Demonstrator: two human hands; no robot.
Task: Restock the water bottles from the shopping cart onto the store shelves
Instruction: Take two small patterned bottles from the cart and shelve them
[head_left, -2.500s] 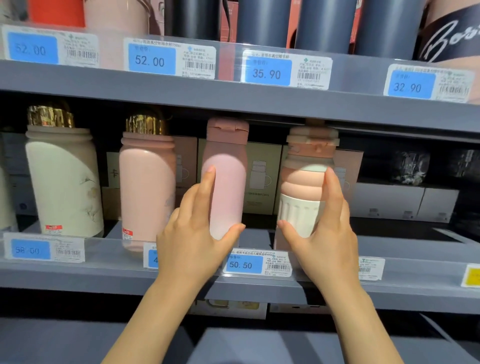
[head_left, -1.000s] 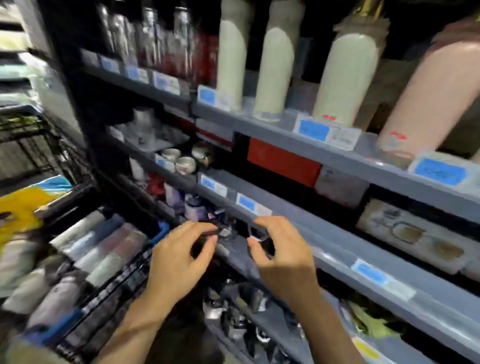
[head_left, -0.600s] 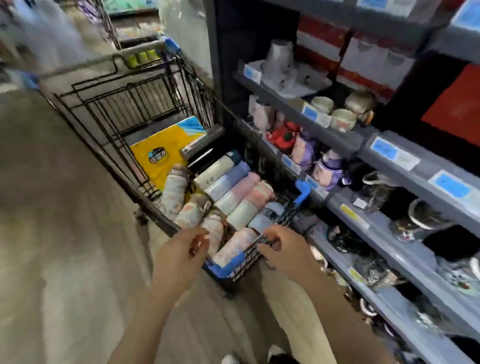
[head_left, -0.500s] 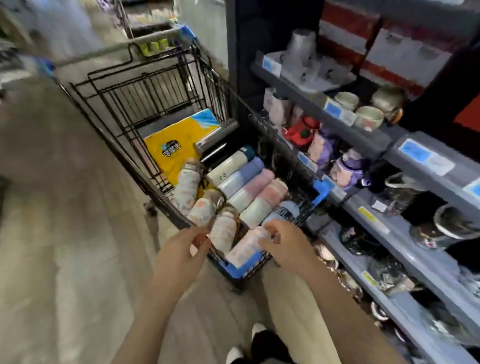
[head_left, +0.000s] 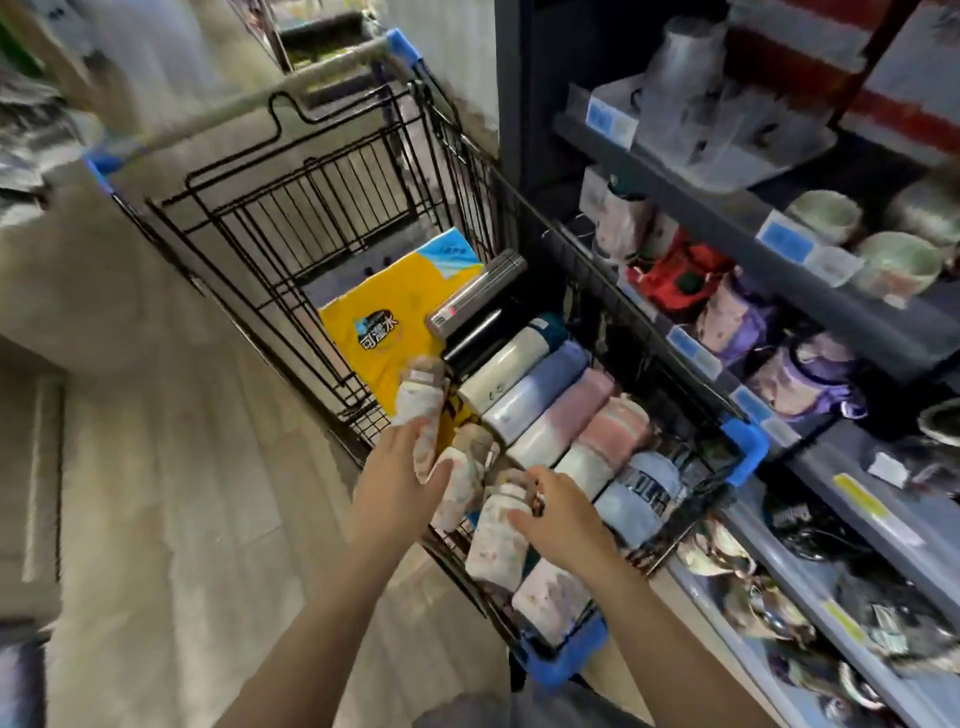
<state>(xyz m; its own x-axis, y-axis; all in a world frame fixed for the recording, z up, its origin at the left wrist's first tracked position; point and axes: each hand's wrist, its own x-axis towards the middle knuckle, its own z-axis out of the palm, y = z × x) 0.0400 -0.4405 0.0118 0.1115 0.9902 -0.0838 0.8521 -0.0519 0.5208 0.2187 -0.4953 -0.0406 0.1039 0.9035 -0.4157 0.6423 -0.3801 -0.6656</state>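
Pale floral-print bottle (head_left: 423, 415) sits gripped in our left hand (head_left: 397, 480) above the shopping cart (head_left: 332, 208); our right hand (head_left: 558, 512) curls over a second patterned bottle (head_left: 493, 540) lying inside. Many smooth cylindrical bottles (head_left: 540, 384) remain there, so restocking the shelves (head_left: 857, 322) looks far from finished.

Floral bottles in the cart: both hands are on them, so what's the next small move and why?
Probably lift both clear of the cart. The left hand already grips one floral bottle, and the right hand grips another near its cap. Both bottles look raised above the row.
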